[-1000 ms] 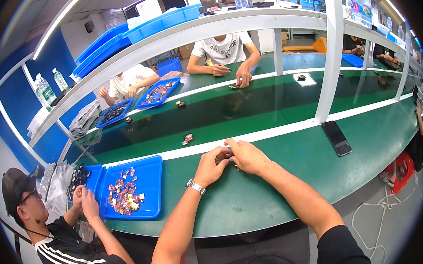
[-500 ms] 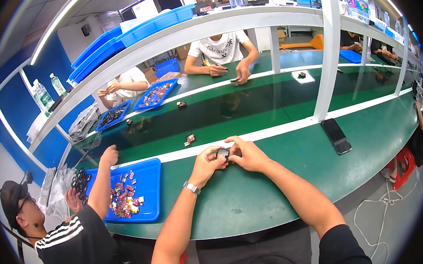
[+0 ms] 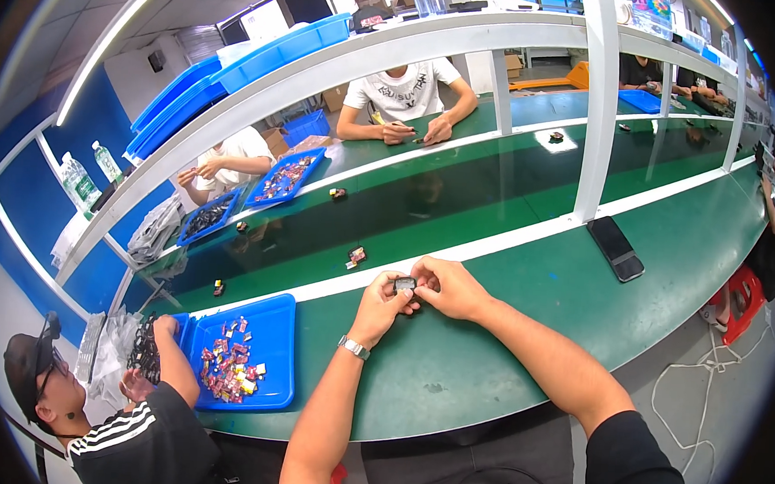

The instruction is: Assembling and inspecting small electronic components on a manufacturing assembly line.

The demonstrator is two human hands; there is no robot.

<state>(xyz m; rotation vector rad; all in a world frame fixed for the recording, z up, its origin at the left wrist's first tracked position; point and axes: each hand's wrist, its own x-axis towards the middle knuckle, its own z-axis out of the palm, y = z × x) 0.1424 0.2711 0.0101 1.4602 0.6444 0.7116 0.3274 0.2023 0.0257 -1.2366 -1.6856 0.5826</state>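
In front of me, above the green table, my left hand (image 3: 382, 309) is closed around a small black casing (image 3: 404, 285) with a greyish inner face. The fingers of my right hand (image 3: 452, 289) are pinched at the casing's right edge. Whether they hold a smaller part there is hidden by the fingers. A small assembly with yellow and reddish bits (image 3: 355, 257) lies on the dark green belt just beyond my hands.
On the left, a blue tray (image 3: 285, 351) bears many small reddish and yellow parts. A co-worker (image 3: 150, 431) sits beside it, one hand among black parts (image 3: 145, 351). A black phone (image 3: 616, 249) lies on the right, near a white upright post (image 3: 595, 122). Other people sit across the belt (image 3: 461, 198).
My right fingers have come down closer against the casing. Pieces on the belt have shifted slightly right, and another has appeared at left. The co-worker's hand has drawn back to the black parts.
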